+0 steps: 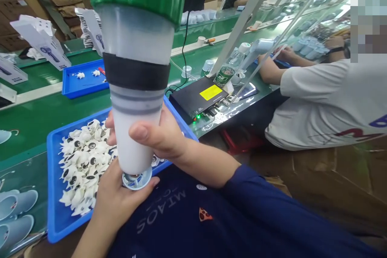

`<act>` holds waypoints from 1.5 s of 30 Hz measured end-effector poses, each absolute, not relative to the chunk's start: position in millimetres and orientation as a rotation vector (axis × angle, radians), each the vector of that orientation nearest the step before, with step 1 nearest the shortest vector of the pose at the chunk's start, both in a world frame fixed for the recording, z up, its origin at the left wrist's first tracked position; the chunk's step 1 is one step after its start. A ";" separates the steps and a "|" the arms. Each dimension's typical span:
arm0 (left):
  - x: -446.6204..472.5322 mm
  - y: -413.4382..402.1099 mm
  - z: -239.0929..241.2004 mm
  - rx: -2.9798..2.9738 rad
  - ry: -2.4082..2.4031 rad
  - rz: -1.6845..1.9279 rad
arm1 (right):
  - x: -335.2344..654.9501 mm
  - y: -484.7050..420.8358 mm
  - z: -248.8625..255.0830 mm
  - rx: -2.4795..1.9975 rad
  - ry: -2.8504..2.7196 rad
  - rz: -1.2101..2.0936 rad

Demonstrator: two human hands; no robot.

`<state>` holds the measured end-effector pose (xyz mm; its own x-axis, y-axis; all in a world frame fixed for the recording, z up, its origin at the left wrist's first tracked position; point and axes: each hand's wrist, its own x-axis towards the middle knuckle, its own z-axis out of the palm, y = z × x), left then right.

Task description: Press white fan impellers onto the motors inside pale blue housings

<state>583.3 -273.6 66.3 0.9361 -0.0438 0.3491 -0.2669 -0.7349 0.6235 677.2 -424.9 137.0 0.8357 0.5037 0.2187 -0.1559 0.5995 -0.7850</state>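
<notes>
My right hand (163, 135) is wrapped around an upright electric screwdriver (136, 109), a white cylinder with a black band and a green ribbed top. Its lower end meets a light-blue round housing (137, 181), which my left hand (113, 191) grips from below, thumb along the near rim. Inside the housing some blue and metallic parts show; the driver's tip is hidden. Beneath and behind my hands lies a blue tray (53, 193) heaped with white fan impellers (90, 149) with dark centres.
Light-blue cylindrical housings (18, 209) lie at the lower left. A second blue tray (80, 88) holds a few impellers. To the right are a black box (196, 96) with a yellow label, a cable and a bottle (225, 70). A co-worker in a white shirt (326, 100) sits beyond slanted posts.
</notes>
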 end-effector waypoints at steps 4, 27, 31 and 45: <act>587.0 -272.3 62.3 2.363 -0.228 0.400 | 677.4 -424.3 134.7 -0.841 -0.399 0.355; 586.3 -160.5 13.4 1.647 0.388 0.845 | 762.5 -582.3 13.3 -1.624 -0.171 -1.323; 584.3 -168.3 13.7 1.742 0.418 0.828 | 725.0 -521.4 43.7 -1.645 -0.897 -1.768; 568.6 -170.4 43.8 1.565 0.307 1.044 | 722.2 -283.8 40.9 -2.524 -1.713 0.270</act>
